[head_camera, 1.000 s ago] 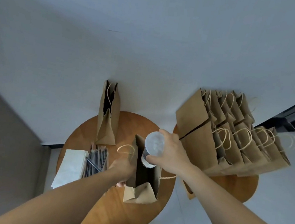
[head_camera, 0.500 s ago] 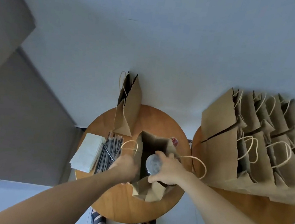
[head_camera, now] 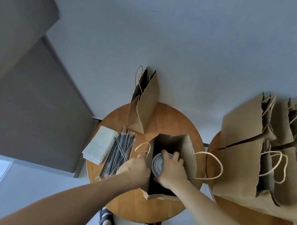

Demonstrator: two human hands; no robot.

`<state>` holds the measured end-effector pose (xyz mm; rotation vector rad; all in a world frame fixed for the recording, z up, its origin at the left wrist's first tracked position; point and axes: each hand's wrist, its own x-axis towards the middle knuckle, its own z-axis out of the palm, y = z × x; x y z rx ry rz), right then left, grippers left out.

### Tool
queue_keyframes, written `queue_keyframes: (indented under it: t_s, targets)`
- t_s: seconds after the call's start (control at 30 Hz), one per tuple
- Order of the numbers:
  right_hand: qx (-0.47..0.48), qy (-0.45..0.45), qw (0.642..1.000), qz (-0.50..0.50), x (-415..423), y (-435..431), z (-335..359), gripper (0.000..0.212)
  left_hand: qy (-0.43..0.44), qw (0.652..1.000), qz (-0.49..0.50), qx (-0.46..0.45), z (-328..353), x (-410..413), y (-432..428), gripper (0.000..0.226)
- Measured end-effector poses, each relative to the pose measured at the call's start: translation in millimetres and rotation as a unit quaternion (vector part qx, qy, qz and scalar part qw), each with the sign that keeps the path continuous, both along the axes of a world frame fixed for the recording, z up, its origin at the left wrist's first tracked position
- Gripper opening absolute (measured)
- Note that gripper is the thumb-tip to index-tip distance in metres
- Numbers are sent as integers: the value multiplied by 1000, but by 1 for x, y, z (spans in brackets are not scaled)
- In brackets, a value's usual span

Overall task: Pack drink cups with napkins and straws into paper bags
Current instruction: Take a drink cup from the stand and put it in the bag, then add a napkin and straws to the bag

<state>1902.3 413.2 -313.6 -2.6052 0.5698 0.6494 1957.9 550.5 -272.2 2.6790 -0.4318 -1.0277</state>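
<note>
Brown paper bag point(head_camera: 187, 154), left hand point(head_camera: 133, 168) pinching its rim, right hand point(head_camera: 173, 169) wrapped round clear lidded cup point(head_camera: 157, 164).

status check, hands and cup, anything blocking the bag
Left hand holds rim of open bag. Right hand grips cup, inside bag mouth. Nothing blocking; straws and napkins lie left of bag.

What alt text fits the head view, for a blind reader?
From above: a right hand holds a lidded cup in the mouth of an open paper bag on a round table; the left hand grips the bag's edge. Straws and napkins lie beside it.
</note>
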Motion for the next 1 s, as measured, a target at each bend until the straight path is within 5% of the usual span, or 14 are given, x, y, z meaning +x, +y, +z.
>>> queue_keyframes:
  t_s: [0.2, 0.33, 0.67, 1.0]
  targets:
    - [-21, 70, 995, 70, 6, 3, -38, 97, -38, 999, 32, 6, -5, 0, 6, 30]
    - [-61, 58, 988, 129, 3, 1, -54, 89, -63, 998, 15, 13, -11, -2, 15, 38]
    - [-50, 84, 987, 130, 6, -4, -55, 95, -34, 999, -5, -28, -8, 10, 7, 33]
    - [-57, -31, 988, 140, 31, -13, 57, 39, 85, 989, -86, -89, 21, 42, 3, 70]
